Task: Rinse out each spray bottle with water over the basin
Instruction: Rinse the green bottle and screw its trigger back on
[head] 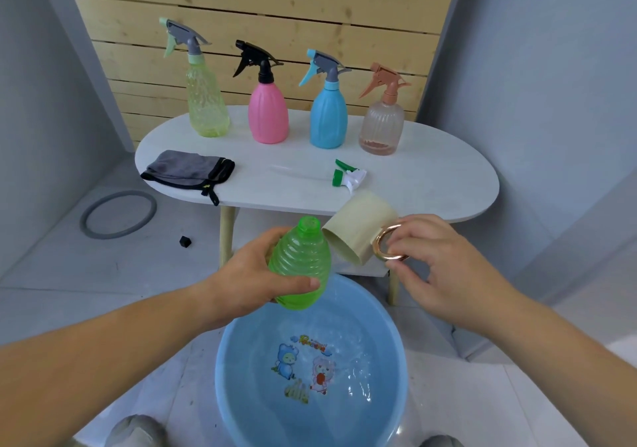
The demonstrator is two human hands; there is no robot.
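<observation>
My left hand point(255, 274) grips a green ribbed bottle point(300, 260) with its spray head off, held above the far rim of the blue basin point(241, 350), which holds water. My right hand point(434, 264) pinches the gold ring handle of a cream cup point(358, 226), tipped with its mouth toward the bottle's open neck. The green-and-white spray head point(348, 175) lies on the white oval table point(431, 184). Behind it stand a yellow-green bottle point(206, 102), a pink bottle point(268, 112), a blue bottle point(327, 115) and a clear bottle with a peach sprayer point(382, 126).
A folded grey cloth point(188, 170) lies at the table's left end. On the floor to the left are a grey ring point(119, 214) and a small black cap point(185, 241). Grey walls close in on both sides, with wood slats behind the table.
</observation>
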